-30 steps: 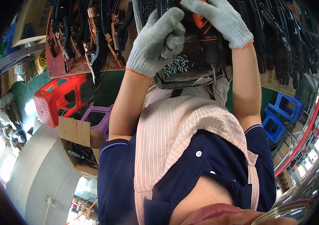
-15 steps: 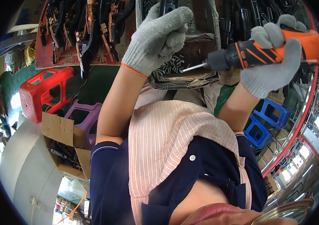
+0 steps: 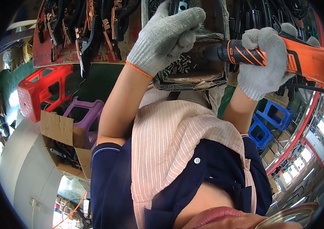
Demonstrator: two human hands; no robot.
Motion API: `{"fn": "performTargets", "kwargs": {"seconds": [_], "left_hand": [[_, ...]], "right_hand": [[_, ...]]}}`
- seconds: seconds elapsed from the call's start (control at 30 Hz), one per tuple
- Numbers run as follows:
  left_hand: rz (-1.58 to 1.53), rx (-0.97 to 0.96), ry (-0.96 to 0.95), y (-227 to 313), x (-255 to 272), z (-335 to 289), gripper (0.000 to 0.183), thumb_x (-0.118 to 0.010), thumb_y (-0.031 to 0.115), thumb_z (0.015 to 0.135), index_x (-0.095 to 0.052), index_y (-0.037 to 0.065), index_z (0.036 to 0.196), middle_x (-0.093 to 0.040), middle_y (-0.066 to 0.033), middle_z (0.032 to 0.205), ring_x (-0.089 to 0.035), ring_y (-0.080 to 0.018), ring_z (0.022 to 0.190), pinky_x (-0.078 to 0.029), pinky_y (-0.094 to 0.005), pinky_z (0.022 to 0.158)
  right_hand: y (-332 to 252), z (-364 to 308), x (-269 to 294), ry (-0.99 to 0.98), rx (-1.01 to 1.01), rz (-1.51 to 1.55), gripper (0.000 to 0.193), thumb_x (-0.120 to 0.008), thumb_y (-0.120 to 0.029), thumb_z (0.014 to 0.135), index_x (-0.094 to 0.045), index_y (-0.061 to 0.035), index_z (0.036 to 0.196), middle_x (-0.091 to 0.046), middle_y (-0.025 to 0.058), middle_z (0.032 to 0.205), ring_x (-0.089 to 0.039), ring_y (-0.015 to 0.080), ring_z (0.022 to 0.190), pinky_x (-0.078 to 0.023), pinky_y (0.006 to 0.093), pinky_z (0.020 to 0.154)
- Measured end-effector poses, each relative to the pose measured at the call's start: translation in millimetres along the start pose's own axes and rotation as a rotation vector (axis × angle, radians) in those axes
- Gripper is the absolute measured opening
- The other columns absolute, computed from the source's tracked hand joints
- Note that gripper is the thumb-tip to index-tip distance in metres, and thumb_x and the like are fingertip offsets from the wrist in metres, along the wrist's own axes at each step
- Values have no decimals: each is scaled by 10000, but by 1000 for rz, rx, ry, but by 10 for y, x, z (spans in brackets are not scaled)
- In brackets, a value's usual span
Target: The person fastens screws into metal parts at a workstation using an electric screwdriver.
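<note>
My left hand (image 3: 167,40), in a light grey knitted glove with an orange cuff edge, is closed over the bin. Between its thumb and fingers sits a black part with a round hole (image 3: 178,6), cut off by the upper edge of the view. My right hand (image 3: 266,57), gloved alike, is wrapped round an orange and black electric screwdriver (image 3: 310,61). Its black nose points left, close to my left fingers; the bit does not show clearly. Small silvery screws or rivets (image 3: 179,65) lie loose in the near compartment of the worn, tape-edged bin (image 3: 192,86).
Black handles with copper-coloured jaws (image 3: 89,34) cover the red tabletop (image 3: 40,55) at left. More black parts (image 3: 255,19) lie at far right. Below stand red (image 3: 30,101), purple (image 3: 83,110) and blue stools (image 3: 261,133), and an open cardboard box (image 3: 57,128) of dark parts.
The screwdriver's bit has left the loose screws, and its nose has moved up and slightly left towards my left hand. My left hand has shifted a little right.
</note>
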State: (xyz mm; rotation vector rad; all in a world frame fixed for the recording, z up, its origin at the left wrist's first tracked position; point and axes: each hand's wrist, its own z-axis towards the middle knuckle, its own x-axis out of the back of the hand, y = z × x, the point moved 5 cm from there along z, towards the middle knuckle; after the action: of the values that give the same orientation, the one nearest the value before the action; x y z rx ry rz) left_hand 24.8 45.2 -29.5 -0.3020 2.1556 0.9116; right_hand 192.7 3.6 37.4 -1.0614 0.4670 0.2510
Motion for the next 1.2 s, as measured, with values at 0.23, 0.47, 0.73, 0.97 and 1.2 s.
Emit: {"fn": "performTargets", "kwargs": {"seconds": [0.23, 0.47, 0.73, 0.97, 1.2], "left_hand": [[-24, -28, 134, -2, -18, -16, 252, -683, 309, 917, -536, 111, 968, -532, 22, 673, -475, -75, 443, -342, -200, 373], [-165, 8, -11, -146, 278, 48, 399, -634, 447, 920, -556, 94, 1089, -596, -6, 808, -530, -95, 535, -393, -206, 443], [48, -147, -33, -82, 140, -9, 726, -380, 745, 885, -567, 43, 885, -516, -48, 586, -417, -111, 401, -320, -215, 366], [-19, -173, 123, -83, 106, 0, 728, -364, 744, 893, -566, 46, 931, -533, -43, 610, -429, -117, 426, -319, -215, 373], [-31, -119, 14, -120, 149, 36, 775, -365, 769, 875, -594, 29, 839, -542, -59, 615, -427, -118, 430, -308, -220, 375]], "right_hand": [[-264, 83, 337, 76, 17, 143, 357, -463, -244, 933, -477, 14, 1180, -552, 140, 782, -519, 185, 641, -431, 355, 552], [-464, 210, 300, 122, 55, 173, 254, -600, 2, 837, -543, -92, 1066, -468, -24, 643, -470, 70, 539, -500, 238, 582], [-289, 339, 75, 10, 42, 344, 200, -606, -118, 896, -584, -179, 1084, -581, -16, 689, -576, 110, 600, -580, 290, 677], [-172, 349, 18, -54, 15, 328, 184, -611, -153, 914, -583, -183, 1094, -637, 18, 756, -609, 125, 638, -582, 304, 686], [-220, 407, 142, -72, 57, 375, 184, -611, -146, 913, -565, -149, 1092, -602, 14, 718, -585, 119, 614, -576, 292, 672]]}}
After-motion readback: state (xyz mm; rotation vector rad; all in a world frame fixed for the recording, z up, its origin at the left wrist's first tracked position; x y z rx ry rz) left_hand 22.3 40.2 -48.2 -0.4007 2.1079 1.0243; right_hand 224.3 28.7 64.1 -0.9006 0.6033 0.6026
